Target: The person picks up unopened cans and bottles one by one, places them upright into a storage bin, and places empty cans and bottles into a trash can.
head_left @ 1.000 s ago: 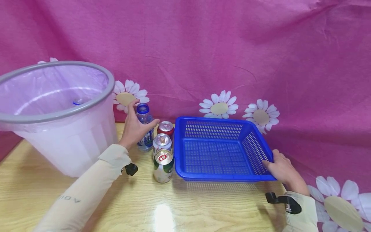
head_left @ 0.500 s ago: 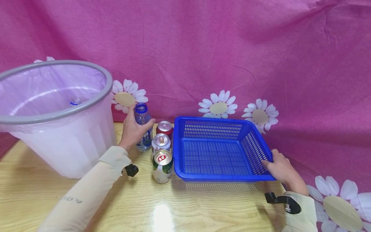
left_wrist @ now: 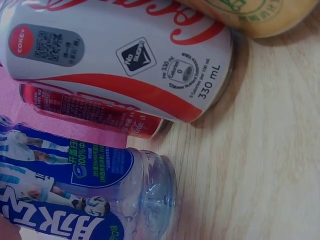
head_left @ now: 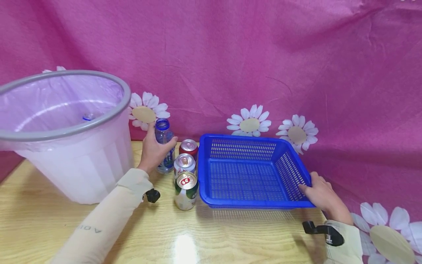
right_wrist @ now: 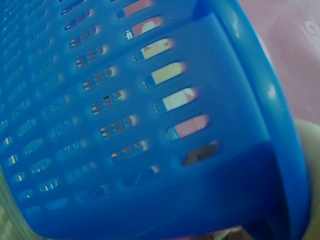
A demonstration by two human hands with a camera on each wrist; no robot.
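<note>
My left hand holds a clear plastic bottle, thumb on its right side and fingers on its left. The bottle has a blue neck without a cap and stands upright on the table; its blue label shows in the left wrist view. Just right of it three drink cans stand in a row: a red can, a white and red can and a green and cream can. My right hand grips the right rim of a blue perforated plastic basket, thumb inside the wall.
A large whitish bin with a grey rim and a plastic liner stands at the left. Inside it a blue bottle neck shows. A pink curtain with daisies hangs behind the wooden table.
My left hand has closed in from a wide spread around the bottle onto its sides. The bottle, the cans, the basket and my right hand stay in place.
</note>
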